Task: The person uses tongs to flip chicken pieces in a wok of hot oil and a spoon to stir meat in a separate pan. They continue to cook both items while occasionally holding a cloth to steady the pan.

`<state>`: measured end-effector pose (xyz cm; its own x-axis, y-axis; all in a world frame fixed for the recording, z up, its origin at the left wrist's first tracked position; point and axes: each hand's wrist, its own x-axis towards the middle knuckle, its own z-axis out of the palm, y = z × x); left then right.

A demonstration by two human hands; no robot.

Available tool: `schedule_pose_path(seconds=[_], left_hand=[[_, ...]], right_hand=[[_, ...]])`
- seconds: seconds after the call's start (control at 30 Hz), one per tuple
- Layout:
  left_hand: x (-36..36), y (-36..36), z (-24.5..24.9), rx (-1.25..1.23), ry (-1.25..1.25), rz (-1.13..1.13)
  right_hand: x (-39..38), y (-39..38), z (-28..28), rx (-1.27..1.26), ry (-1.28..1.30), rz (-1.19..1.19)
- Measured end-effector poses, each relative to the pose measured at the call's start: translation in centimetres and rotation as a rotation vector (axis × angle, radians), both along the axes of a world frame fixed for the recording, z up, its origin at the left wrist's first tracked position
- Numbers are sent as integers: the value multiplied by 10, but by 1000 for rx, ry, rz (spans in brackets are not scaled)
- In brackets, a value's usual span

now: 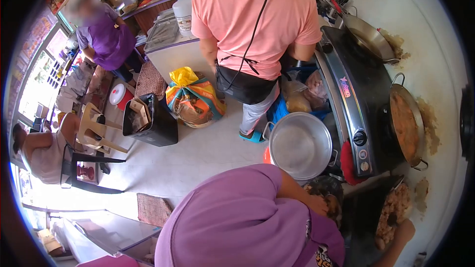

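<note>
My right hand [404, 232], closed like a fist, is over a pan of pale chopped food [396, 207] on the stove's near end. A dark round utensil end [392, 219] lies in the food right beside it; what the fingers grip is hidden. My left hand [320, 205] reaches down by a dark plastic-looking bag or container [324, 187] with brownish contents. Its fingers are lost against the dark contents. My purple sleeve and shoulder [247, 207] fill the lower middle. A large empty metal pot [301, 146] stands just beyond my left arm.
Along the right wall, a black gas stove [352, 99] holds a wok of orange-brown food [406, 121] and another wok [368, 37]. A person in a pink shirt [255, 24] stands ahead. Further left are a person in purple [111, 39], a seated person [47, 151] and a black bin [161, 128].
</note>
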<state>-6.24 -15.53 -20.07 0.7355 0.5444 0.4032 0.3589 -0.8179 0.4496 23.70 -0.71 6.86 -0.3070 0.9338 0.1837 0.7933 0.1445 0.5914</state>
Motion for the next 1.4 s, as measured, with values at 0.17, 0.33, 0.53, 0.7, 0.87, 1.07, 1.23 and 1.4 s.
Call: schedule_pose_path(seconds=[0.17,0.33,0.53,0.7,0.87,1.07,1.23,1.4], left_hand=[[-3,-2,10,24,65,1],[-5,-3,15,31,46,13],[3,2,2,-7,73,11],[8,2,-3,-56,119,14],[7,2,-8,7,32,29],[-6,-5,24,-99,-39,28],[-16,-4,43,-194,-75,-23],[-11,-5,47,-159,102,-13]], right_hand=[[-4,-3,5,-20,35,98],[3,-4,33,-210,-126,-16],[16,7,50,-197,-76,-93],[37,19,82,60,257,173],[24,39,14,-149,-103,26],[42,62,49,-49,-38,-7],[-22,6,71,-198,-87,-44],[-42,6,64,-327,-63,-206]])
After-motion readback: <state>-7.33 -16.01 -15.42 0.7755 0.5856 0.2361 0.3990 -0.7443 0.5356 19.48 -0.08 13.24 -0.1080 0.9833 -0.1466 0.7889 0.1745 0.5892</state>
